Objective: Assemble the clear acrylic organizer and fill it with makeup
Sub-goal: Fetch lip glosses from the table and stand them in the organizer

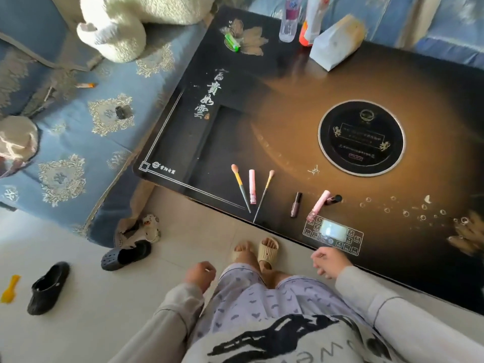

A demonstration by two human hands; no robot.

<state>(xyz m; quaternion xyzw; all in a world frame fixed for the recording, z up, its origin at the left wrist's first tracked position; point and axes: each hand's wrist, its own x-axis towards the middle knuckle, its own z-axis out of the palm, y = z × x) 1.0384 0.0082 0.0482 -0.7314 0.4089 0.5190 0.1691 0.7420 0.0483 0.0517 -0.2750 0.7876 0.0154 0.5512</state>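
Note:
Makeup lies along the near edge of the dark table [275, 106]: a yellow-handled brush [241, 188], a pink tube [252, 186], a thinner brush [264, 196], a dark lip gloss [296, 204], a second pink tube [318, 205] and a small black item [335, 199] behind it. No acrylic organizer shows. My left hand [200, 275] hangs over the floor, fingers loosely curled, holding nothing. My right hand [330, 261] hovers at the table's near edge by the printed control panel [334, 233], fingers relaxed and empty.
At the table's far end stand a clear bottle [289, 19], an orange-and-white bottle [311, 22], a pale paper bag [336, 43] and a green lighter [231, 41]. A round plate [361, 137] is set in the tabletop. A blue sofa [78, 121] is left; shoes [125, 255] lie on the floor.

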